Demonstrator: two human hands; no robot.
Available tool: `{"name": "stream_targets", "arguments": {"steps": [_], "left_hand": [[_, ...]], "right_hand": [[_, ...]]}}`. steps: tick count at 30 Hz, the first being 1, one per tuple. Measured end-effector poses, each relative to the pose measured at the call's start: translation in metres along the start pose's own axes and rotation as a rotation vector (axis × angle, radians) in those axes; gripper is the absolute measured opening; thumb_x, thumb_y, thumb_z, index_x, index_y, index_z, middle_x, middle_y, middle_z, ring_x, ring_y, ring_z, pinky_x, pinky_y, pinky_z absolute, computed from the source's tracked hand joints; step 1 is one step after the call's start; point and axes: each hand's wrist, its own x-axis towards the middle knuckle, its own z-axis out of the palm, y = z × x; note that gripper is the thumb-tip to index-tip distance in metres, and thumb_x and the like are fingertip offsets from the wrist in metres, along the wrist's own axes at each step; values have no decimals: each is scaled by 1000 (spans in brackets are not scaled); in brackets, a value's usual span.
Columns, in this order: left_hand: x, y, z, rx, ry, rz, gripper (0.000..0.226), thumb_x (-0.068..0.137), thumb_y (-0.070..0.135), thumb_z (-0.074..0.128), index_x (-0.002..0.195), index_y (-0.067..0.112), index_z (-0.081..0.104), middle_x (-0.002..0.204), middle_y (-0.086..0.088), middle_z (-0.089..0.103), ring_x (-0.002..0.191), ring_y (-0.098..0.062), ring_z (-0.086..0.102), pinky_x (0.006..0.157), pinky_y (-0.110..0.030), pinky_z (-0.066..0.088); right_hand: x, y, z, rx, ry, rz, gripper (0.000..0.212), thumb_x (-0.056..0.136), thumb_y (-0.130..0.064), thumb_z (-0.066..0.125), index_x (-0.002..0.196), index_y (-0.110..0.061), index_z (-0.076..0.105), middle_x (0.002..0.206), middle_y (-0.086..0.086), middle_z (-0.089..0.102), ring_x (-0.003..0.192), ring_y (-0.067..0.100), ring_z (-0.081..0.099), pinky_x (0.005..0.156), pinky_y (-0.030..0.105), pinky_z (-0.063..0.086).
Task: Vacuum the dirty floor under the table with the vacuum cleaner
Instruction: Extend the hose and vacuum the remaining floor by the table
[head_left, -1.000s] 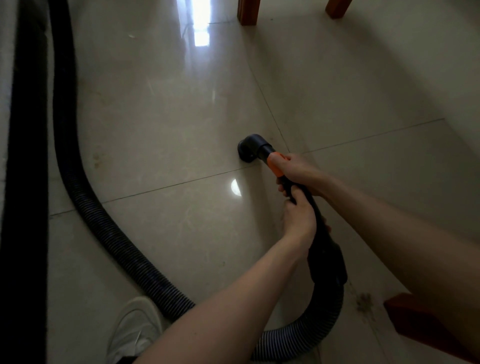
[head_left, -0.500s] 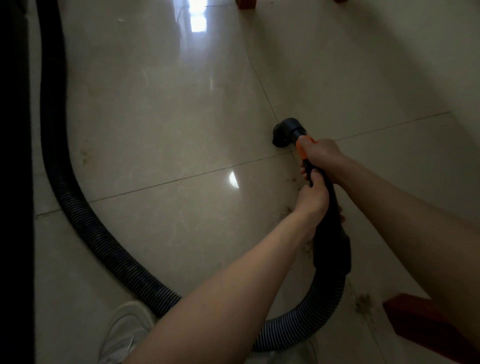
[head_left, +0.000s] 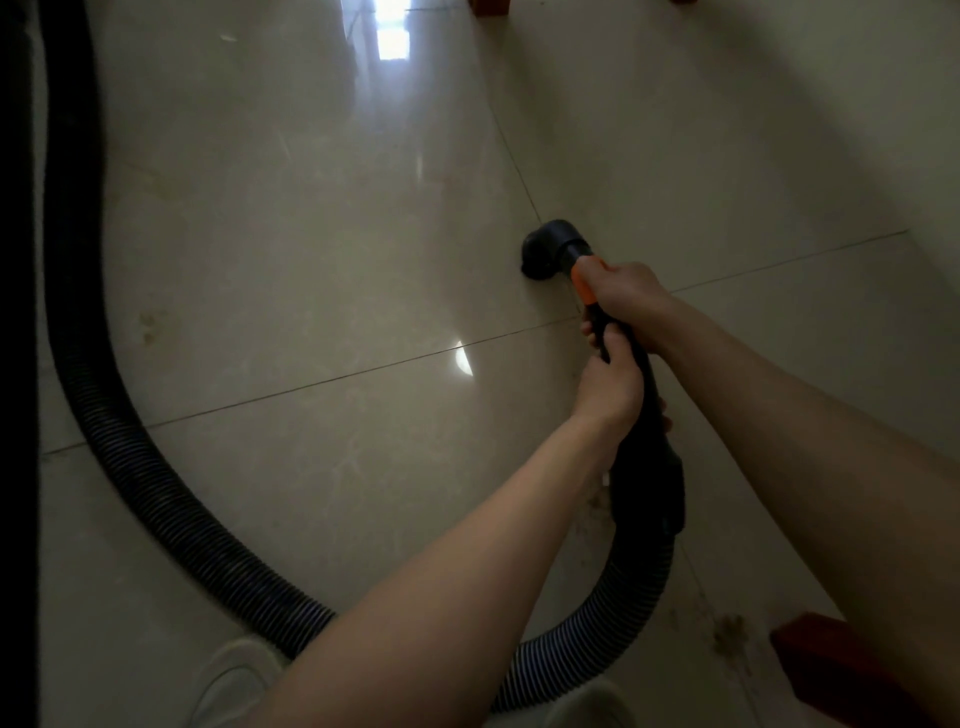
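A black vacuum nozzle (head_left: 550, 249) touches the glossy tiled floor (head_left: 311, 234) near a tile joint. Behind it runs a black wand (head_left: 639, 457) with an orange collar. My right hand (head_left: 628, 296) grips the wand just behind the collar. My left hand (head_left: 610, 387) holds the wand a little lower. A ribbed black hose (head_left: 156, 478) loops from the wand's end around to the left and up the left edge. Brown dirt specks (head_left: 730, 636) lie on the floor at the lower right.
A red-brown wooden leg (head_left: 826, 660) stands at the lower right, another table leg (head_left: 488, 8) at the top edge. A pale wall (head_left: 857, 104) runs along the right. My white shoe (head_left: 234, 680) is at the bottom. A dark vertical edge fills the far left.
Over the last second the nozzle went right and away from me, then stayed put. Both hands keep the same grip.
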Motion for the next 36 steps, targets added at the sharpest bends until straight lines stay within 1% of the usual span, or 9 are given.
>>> {"name": "stream_targets", "arguments": {"steps": [4, 10, 17, 21, 24, 27, 32, 34, 36], "left_hand": [[5, 8, 1, 28, -87, -36, 64, 97, 53, 21, 129, 1, 43, 68, -13, 51, 53, -25, 51, 55, -31, 47], [7, 13, -7, 46, -92, -29, 66, 98, 53, 20, 129, 0, 44, 71, -11, 48, 54, -21, 49, 40, -20, 45], [16, 8, -20, 54, 101, 60, 64, 97, 54, 19, 129, 7, 48, 86, -16, 61, 57, -22, 57, 38, -20, 46], [16, 2, -25, 76, 140, 60, 66, 96, 56, 18, 130, 8, 48, 100, -15, 64, 66, -23, 61, 47, -24, 51], [14, 1, -21, 51, 100, 40, 66, 96, 57, 18, 132, 9, 45, 94, -20, 62, 64, -28, 60, 56, -33, 52], [5, -1, -14, 60, 95, 28, 66, 96, 56, 18, 130, 7, 46, 84, -19, 59, 56, -26, 57, 45, -27, 50], [-27, -18, -2, 207, 82, -53, 61, 99, 49, 16, 129, 6, 48, 77, -7, 56, 58, -18, 54, 34, -15, 44], [-35, -27, -3, 276, 68, -70, 61, 98, 51, 15, 134, 12, 45, 95, -8, 62, 78, -22, 62, 57, -20, 56], [-39, -33, -5, 320, 107, -46, 62, 97, 53, 14, 139, 17, 41, 126, -11, 57, 109, -29, 58, 91, -35, 51]], "right_hand": [[16, 3, -7, -12, 127, 11, 35, 98, -33, 46, 100, 1, 50, 67, 13, 52, 48, 21, 53, 41, 26, 42], [30, 3, -2, -27, 196, 29, 43, 96, -37, 45, 114, 1, 52, 70, 11, 54, 49, 22, 56, 53, 33, 51], [22, -5, 19, 95, -7, -51, 30, 94, -32, 50, 91, -3, 53, 64, 12, 54, 46, 21, 54, 45, 29, 47], [12, -5, 24, 101, -109, -56, 29, 96, -34, 49, 102, -5, 49, 67, 12, 52, 46, 19, 53, 39, 24, 44], [9, -3, 19, 124, -115, -30, 28, 96, -33, 50, 101, -6, 49, 70, 11, 50, 47, 19, 52, 41, 25, 44], [2, 2, 12, 118, -38, -25, 26, 96, -31, 49, 90, -6, 51, 64, 12, 50, 46, 21, 51, 43, 27, 44], [-26, 31, -2, 117, 26, 77, 31, 95, -33, 48, 97, -3, 53, 63, 12, 52, 44, 21, 51, 46, 28, 44], [-39, 40, -3, 106, 33, 92, 32, 95, -34, 48, 88, -4, 54, 62, 11, 53, 47, 21, 53, 49, 30, 46], [-47, 43, -1, 100, 30, 89, 32, 95, -36, 48, 81, -7, 53, 62, 9, 53, 51, 22, 55, 53, 32, 49]]}}
